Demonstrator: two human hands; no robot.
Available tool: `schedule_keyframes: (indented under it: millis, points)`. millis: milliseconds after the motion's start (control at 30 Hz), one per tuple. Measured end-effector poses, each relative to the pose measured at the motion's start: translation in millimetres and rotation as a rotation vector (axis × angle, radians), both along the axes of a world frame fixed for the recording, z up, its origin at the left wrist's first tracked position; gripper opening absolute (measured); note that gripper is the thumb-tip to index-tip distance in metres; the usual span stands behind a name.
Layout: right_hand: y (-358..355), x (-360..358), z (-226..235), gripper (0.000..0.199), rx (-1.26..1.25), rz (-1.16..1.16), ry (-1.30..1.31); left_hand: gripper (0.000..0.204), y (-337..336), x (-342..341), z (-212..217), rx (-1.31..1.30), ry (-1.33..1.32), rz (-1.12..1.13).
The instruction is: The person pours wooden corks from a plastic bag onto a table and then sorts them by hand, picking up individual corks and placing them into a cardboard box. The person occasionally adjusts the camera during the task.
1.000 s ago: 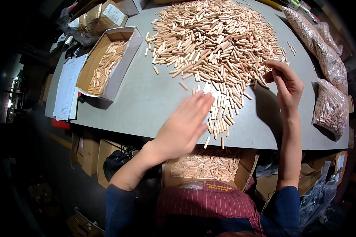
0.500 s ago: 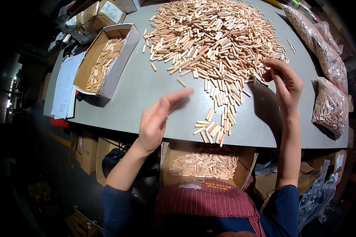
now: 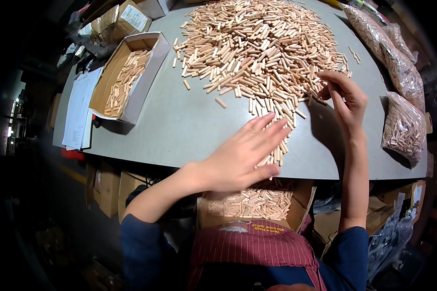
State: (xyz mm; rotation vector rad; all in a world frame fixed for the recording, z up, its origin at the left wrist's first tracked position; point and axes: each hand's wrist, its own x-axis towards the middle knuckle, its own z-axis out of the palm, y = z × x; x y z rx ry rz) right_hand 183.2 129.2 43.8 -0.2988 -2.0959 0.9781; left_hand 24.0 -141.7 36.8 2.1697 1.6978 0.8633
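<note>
This looks like a workshop: a grey worktable (image 3: 153, 133) bears a heap of wooden pegs (image 3: 262, 46); clear bags (image 3: 404, 131) (along its right edge) hold more; an open carton (image 3: 303, 203) of pegs sits below; the person (image 3: 143, 245) wears a striped apron (image 3: 252, 250).

Pale wooden dowels (image 3: 262, 53), short and round-ended, lie heaped on the tabletop (image 3: 175, 131), thinning toward its near edge in a narrow strip.

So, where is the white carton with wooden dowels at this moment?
In the head view, the white carton stands on the left side of the table, between the paper sheets and the main dowel pile.
</note>
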Motion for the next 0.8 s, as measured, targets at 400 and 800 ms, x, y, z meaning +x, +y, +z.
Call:
schedule_keyframes:
  millis: [400, 800]
  points:
    - [4, 1, -3, 0.034, 0.052, -0.054, -0.050, 0.087, -14, 15, 10, -0.136, 0.238, 0.003]
    - [2, 0, -5, 0.029, 0.167, 0.009, -0.051, 0.086, -28, 17, 17, -0.139, 0.253, 0.006]
